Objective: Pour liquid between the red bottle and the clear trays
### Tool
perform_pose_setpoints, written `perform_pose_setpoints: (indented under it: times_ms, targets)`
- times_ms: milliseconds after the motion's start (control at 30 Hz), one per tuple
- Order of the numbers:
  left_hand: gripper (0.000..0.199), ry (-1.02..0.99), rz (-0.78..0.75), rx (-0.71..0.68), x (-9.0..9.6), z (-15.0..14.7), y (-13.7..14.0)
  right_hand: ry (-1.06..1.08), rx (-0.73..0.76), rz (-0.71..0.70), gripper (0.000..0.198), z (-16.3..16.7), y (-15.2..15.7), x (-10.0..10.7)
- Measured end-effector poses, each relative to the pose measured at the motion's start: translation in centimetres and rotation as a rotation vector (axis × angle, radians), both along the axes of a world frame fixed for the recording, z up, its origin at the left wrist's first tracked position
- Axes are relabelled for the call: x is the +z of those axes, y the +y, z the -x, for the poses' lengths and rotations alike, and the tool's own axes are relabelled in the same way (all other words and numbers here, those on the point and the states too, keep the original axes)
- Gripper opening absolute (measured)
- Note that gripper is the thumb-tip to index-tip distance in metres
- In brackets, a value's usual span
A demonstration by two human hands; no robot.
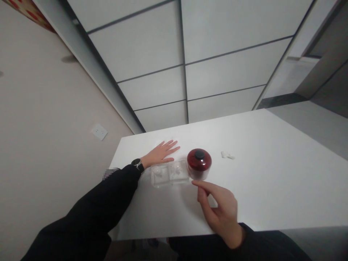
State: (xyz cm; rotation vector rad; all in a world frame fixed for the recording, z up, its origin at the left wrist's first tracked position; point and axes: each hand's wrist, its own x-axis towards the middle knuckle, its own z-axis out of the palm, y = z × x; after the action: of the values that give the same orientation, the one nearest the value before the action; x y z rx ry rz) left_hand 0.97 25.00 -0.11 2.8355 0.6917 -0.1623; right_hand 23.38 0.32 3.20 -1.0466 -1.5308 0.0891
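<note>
My left hand (162, 152) lies flat on the white table, fingers spread, with a watch on its wrist. Just in front of it is a clear plastic tray (169, 174) with two square compartments. A small whitish lump sits in each one. A round container (199, 164) with a dark red lid and black knob stands against the tray's right side. My right hand (220, 206) hovers near the container's front, its index finger stretched toward the tray's corner. Its thumb meets a bent finger in a ring; whether anything small is between them is hidden.
A crumpled white scrap (227, 155) lies on the white table (272, 174), right of the container. Behind the table stand white panelled doors (157, 40) with dark strips. On the left is a wall with a power socket (99, 132).
</note>
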Motion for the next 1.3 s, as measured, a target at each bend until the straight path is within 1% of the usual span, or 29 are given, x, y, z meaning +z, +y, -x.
perform_pose_setpoints:
  times_ms: [100,167,200,233,267,333,367,400,467,500,567,600,667,733,800,833,900,967,1033,1100,1167,1233,1267,1300]
  targets:
    - [0.077,0.01,0.011,-0.001,-0.6,0.0,0.0,0.093,-0.13,-0.059,0.026,-0.7,0.3,-0.4]
    - [0.076,-0.052,0.018,0.055,-0.2,0.2,-0.1,0.135,-0.223,-0.091,0.023,-1.2,1.0,-0.8]
    - [0.075,-0.111,0.021,0.105,0.4,0.3,-0.1,0.134,-0.258,-0.088,0.022,-1.4,1.4,-1.0]
    - [0.074,-0.188,0.027,0.166,1.4,0.3,-0.3,0.122,-0.277,-0.065,0.025,-1.6,1.9,-1.2]
    - [0.072,-0.277,0.038,0.229,2.6,0.2,-0.5,0.104,-0.275,-0.025,0.034,-1.7,2.4,-1.4]
    - [0.066,-0.458,0.083,0.318,5.8,-0.5,-1.6,0.09,-0.221,0.087,0.061,-1.8,3.3,-2.1]
    - [0.062,-0.523,0.108,0.323,7.7,-1.1,-2.5,0.102,-0.184,0.142,0.073,-1.8,3.8,-2.5]
    - [0.057,-0.562,0.126,0.296,9.5,-2.0,-3.6,0.126,-0.153,0.194,0.081,-1.7,4.1,-3.0]
    - [0.049,-0.552,0.13,0.19,12.6,-4.2,-6.3,0.18,-0.114,0.278,0.086,-1.6,4.8,-3.9]
    - [0.045,-0.502,0.101,0.137,13.8,-5.5,-7.6,0.203,-0.099,0.304,0.084,-1.6,5.0,-4.3]
    - [0.039,-0.36,-0.033,0.078,15.3,-8.0,-10.1,0.236,-0.076,0.331,0.078,-1.6,5.3,-4.8]
    - [0.035,-0.288,-0.101,0.067,15.6,-9.1,-11.0,0.247,-0.069,0.335,0.076,-1.7,5.4,-4.9]
    - [0.023,-0.181,-0.17,0.036,15.7,-10.7,-12.2,0.257,-0.067,0.339,0.074,-1.8,5.4,-4.9]
    - [0.015,-0.146,-0.166,-0.018,15.5,-11.2,-12.6,0.255,-0.067,0.338,0.075,-1.9,5.4,-4.8]
    - [0.016,-0.179,-0.117,-0.059,15.5,-10.9,-12.6,0.251,-0.064,0.331,0.073,-2.0,5.4,-4.7]
    - [0.017,-0.212,-0.092,-0.043,15.5,-10.5,-12.5,0.248,-0.062,0.327,0.073,-2.0,5.4,-4.6]
    - [0.019,-0.278,-0.066,0.08,15.5,-9.5,-12.3,0.237,-0.062,0.318,0.072,-2.1,5.4,-4.6]
    - [0.02,-0.252,-0.088,0.253,15.4,-8.3,-12.1,0.222,-0.059,0.312,0.072,-2.1,5.4,-4.6]
    - [0.028,-0.091,-0.131,0.376,15.1,-7.3,-12.1,0.216,-0.051,0.305,0.073,-2.1,5.4,-4.7]
    - [0.037,0.087,-0.166,0.429,14.6,-6.7,-12.2,0.219,-0.042,0.3,0.072,-2.1,5.4,-4.7]
    - [0.037,0.172,-0.186,0.431,14.2,-6.5,-12.5,0.222,-0.037,0.295,0.072,-2.1,5.4,-4.7]
    - [0.025,0.189,-0.169,0.372,14.0,-6.4,-12.8,0.228,-0.034,0.296,0.073,-2.0,5.3,-4.6]
    - [0.025,0.185,-0.143,0.32,14.0,-6.4,-12.9,0.232,-0.031,0.299,0.073,-2.0,5.3,-4.6]
    - [0.034,0.173,-0.116,0.265,14.0,-6.4,-12.9,0.235,-0.025,0.303,0.073,-2.0,5.3,-4.5]
